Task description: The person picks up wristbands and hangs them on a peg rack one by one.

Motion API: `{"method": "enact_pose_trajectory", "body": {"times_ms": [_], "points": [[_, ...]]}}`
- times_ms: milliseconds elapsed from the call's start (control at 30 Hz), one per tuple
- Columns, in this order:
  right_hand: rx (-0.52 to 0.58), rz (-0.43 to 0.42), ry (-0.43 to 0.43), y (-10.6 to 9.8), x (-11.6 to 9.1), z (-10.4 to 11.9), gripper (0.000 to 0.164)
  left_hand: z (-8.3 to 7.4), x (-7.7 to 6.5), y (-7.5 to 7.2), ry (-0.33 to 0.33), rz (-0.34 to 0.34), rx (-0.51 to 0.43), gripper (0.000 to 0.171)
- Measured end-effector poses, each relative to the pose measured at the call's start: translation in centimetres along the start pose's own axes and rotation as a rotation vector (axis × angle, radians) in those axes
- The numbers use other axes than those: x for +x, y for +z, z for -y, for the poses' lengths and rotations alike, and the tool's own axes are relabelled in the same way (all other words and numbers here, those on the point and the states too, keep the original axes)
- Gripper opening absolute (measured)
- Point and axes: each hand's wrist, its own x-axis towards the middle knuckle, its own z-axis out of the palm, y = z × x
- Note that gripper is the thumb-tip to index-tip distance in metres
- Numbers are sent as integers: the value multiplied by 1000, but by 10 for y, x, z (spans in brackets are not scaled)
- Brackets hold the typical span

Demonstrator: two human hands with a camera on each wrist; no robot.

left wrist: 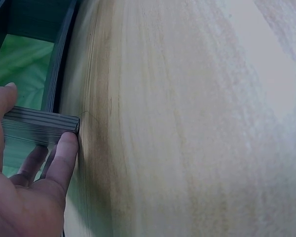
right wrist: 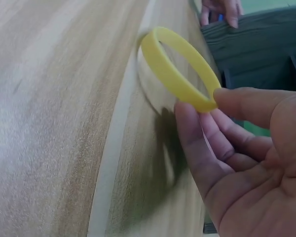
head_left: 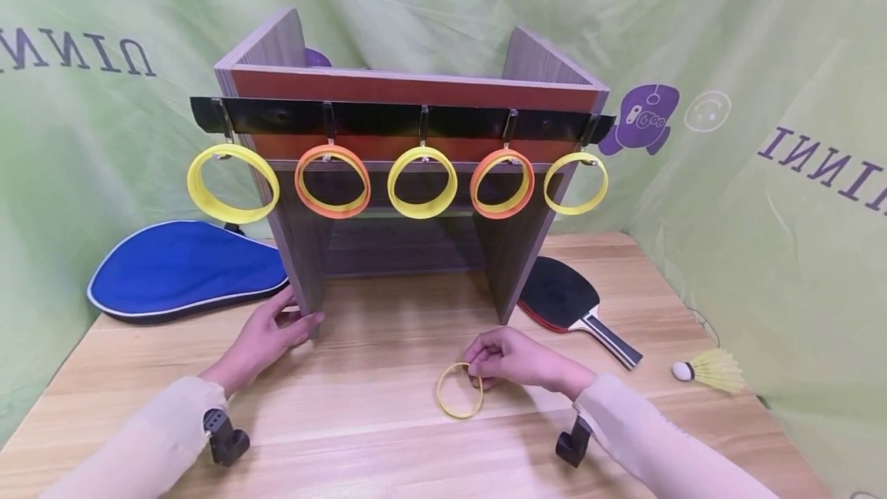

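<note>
A thin yellow silicone wristband (head_left: 459,413) is pinched between the thumb and fingertips of my right hand (head_left: 516,360), just above the table. In the right wrist view the yellow band (right wrist: 175,79) stands tilted, its loop free of the fingers. My left hand (head_left: 266,337) grips the lower front edge of the grey wooden stand's left side panel (head_left: 301,276); in the left wrist view the thumb and fingers lie on opposite sides of the panel end (left wrist: 44,118). On the stand's front, a black strip (head_left: 377,115) carries several hooks, hung with yellow bands (head_left: 197,183) and orange-and-yellow bands (head_left: 300,183).
Left of the stand lies a blue paddle case (head_left: 183,268). A black table tennis paddle (head_left: 561,293) rests by the right panel, and a yellow shuttlecock (head_left: 714,370) lies farther right. Green curtain (head_left: 755,45) surrounds the wooden table (head_left: 374,437).
</note>
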Motion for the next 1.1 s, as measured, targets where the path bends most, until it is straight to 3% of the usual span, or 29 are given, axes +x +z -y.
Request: {"method": "enact_pose_trajectory", "body": {"times_ms": [233,467,733,900,1100], "points": [[176,61,51,-7,-3,-1,29,-1,1,0,10,-8,-3,69],[302,58,11,-19,-11,12,39,-1,1,0,9,-8,-1,67],[302,-25,-149,-43,-31,48,16,-1,1,1,4,1,-18,66],[332,-121,-257,-57,-46,76,15,0,1,0,2,2,-16,68],[364,-175,-466,-72,-67,101,26,0,2,-1,-6,7,-21,69]]}}
